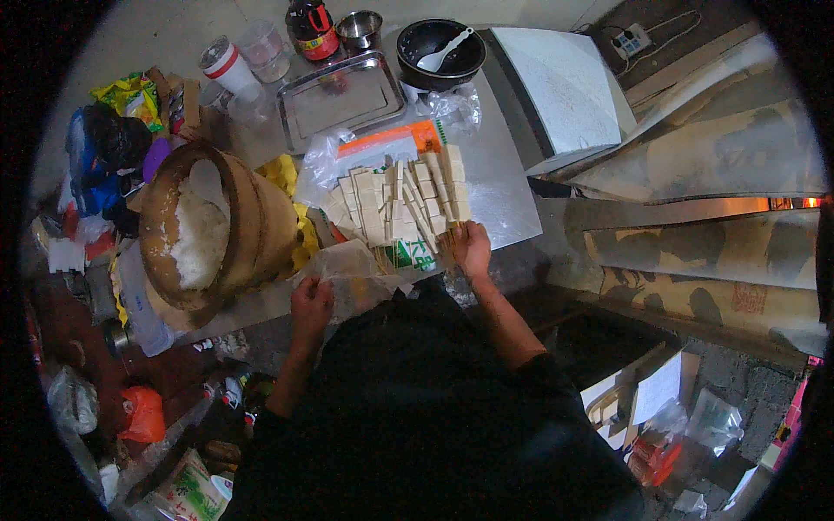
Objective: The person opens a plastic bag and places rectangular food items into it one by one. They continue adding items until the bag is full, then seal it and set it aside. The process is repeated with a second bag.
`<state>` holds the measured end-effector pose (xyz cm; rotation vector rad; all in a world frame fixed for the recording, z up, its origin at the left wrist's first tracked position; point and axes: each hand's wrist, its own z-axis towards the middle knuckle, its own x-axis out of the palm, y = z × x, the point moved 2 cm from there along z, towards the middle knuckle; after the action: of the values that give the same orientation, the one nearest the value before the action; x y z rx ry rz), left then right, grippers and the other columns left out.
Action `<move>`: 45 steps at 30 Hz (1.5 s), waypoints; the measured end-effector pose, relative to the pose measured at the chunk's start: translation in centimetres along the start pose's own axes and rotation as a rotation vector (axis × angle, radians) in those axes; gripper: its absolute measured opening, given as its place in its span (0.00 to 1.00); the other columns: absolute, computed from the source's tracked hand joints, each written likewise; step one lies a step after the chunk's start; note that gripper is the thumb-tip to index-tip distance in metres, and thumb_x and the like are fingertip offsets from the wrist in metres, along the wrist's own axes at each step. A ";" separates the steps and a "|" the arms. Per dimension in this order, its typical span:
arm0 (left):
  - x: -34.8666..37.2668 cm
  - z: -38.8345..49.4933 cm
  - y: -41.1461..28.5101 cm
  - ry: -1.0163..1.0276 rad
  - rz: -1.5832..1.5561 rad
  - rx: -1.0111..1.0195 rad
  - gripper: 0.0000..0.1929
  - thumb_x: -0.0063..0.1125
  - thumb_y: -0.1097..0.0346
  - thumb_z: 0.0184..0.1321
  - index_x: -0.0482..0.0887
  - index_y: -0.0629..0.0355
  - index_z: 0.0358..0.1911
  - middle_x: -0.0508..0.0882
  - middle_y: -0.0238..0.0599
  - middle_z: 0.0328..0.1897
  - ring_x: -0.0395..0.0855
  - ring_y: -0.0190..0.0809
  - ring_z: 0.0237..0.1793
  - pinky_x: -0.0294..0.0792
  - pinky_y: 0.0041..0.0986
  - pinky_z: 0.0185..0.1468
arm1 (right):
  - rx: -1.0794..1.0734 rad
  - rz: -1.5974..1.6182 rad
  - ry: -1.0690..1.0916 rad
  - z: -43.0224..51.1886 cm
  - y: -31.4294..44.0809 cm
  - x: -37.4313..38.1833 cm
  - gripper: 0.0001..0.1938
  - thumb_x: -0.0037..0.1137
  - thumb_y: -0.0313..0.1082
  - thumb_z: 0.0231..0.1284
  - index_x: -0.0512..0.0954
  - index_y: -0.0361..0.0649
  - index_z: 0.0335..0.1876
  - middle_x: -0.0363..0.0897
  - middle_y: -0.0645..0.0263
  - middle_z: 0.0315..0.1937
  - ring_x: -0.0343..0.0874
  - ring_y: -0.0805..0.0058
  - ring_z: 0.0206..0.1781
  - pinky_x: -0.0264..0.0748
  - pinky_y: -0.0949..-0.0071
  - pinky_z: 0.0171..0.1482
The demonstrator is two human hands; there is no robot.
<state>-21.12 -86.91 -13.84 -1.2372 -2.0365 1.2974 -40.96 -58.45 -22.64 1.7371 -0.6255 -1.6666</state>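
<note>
Many thin sticks threaded with flat, pale square pieces, perhaps tofu, form a skewer pile [397, 198] on a printed plastic packet [391, 140] near the table's front edge. At the pile's lower right, my right hand [470, 249] has its fingers closed round the stick ends of some skewers. My left hand [313, 303] pinches the edge of a clear plastic bag [348, 264], which lies just in front of the pile. Left of the pile, a large wooden tub [260, 221] is tilted towards the left, with white cooked rice [202, 241] inside.
Behind the skewers are a steel tray [342, 101], a black bowl [407, 55] with a white rice paddle [445, 51], a steel bowl [359, 29], a sauce bottle [313, 32] and plastic cups [260, 49]. A white box [560, 84] stands right. Bags lie on the floor.
</note>
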 end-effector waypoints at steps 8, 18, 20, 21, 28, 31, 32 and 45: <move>0.2 -0.6 -0.9 -0.022 -0.020 -0.009 0.06 0.55 0.66 0.66 0.79 0.61 0.34 0.74 0.25 0.25 0.67 0.24 0.26 0.60 0.20 0.29 | 0.104 -0.135 0.067 -2.2 0.3 2.8 0.14 0.55 0.47 0.62 0.76 0.43 0.38 0.80 0.47 0.38 0.80 0.45 0.41 0.76 0.51 0.40; 1.4 0.8 -3.7 -0.106 0.319 0.429 0.09 0.55 0.63 0.65 0.78 0.59 0.31 0.73 0.27 0.23 0.68 0.27 0.24 0.60 0.22 0.28 | -0.200 -0.319 0.215 -0.5 -0.9 2.5 0.15 0.56 0.45 0.61 0.77 0.38 0.34 0.82 0.47 0.30 0.83 0.46 0.36 0.78 0.53 0.37; 1.4 1.8 -4.8 -0.023 0.041 0.190 0.09 0.56 0.62 0.64 0.77 0.57 0.30 0.72 0.27 0.23 0.67 0.27 0.23 0.60 0.22 0.28 | 0.021 -0.097 0.186 -0.1 -1.2 1.9 0.15 0.55 0.44 0.63 0.78 0.37 0.34 0.83 0.50 0.30 0.84 0.52 0.34 0.78 0.58 0.36; 1.6 2.3 -5.4 0.040 -0.143 0.028 0.09 0.56 0.61 0.63 0.77 0.56 0.30 0.72 0.27 0.23 0.67 0.27 0.22 0.59 0.22 0.27 | 0.137 0.004 0.176 0.1 -1.2 1.7 0.15 0.54 0.44 0.64 0.79 0.37 0.33 0.84 0.51 0.30 0.84 0.55 0.33 0.79 0.60 0.36; 5.0 7.0 -10.9 0.058 -0.420 0.000 0.08 0.56 0.60 0.63 0.75 0.53 0.30 0.72 0.24 0.23 0.63 0.26 0.19 0.56 0.20 0.23 | 0.350 0.406 0.189 -0.5 -0.1 -2.8 0.15 0.50 0.42 0.70 0.77 0.38 0.34 0.71 0.70 0.19 0.69 0.80 0.22 0.65 0.75 0.26; 6.8 9.1 -11.2 0.036 -0.455 0.061 0.08 0.56 0.62 0.64 0.76 0.54 0.30 0.73 0.24 0.23 0.64 0.26 0.18 0.56 0.19 0.22 | 0.430 0.615 0.202 -3.1 0.7 -6.4 0.12 0.50 0.40 0.72 0.77 0.40 0.36 0.68 0.74 0.20 0.63 0.86 0.20 0.57 0.81 0.23; 7.8 10.0 -10.9 0.019 -0.420 0.092 0.08 0.56 0.63 0.64 0.76 0.55 0.30 0.73 0.25 0.23 0.65 0.26 0.18 0.56 0.19 0.21 | 0.460 0.744 0.221 -4.0 1.1 -7.4 0.11 0.50 0.39 0.72 0.77 0.41 0.37 0.67 0.75 0.20 0.61 0.87 0.19 0.55 0.82 0.23; 10.7 14.4 -2.4 0.104 -0.003 0.282 0.06 0.56 0.69 0.66 0.80 0.66 0.38 0.74 0.29 0.20 0.69 0.27 0.14 0.61 0.25 0.18 | 0.422 0.939 1.060 -5.2 -1.1 -9.7 0.11 0.51 0.41 0.72 0.78 0.41 0.46 0.68 0.75 0.22 0.61 0.90 0.21 0.52 0.87 0.22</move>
<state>-38.15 -85.35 -19.68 -1.1451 -1.7135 1.4289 -36.64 -50.05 -16.85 1.8287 -1.0313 0.0815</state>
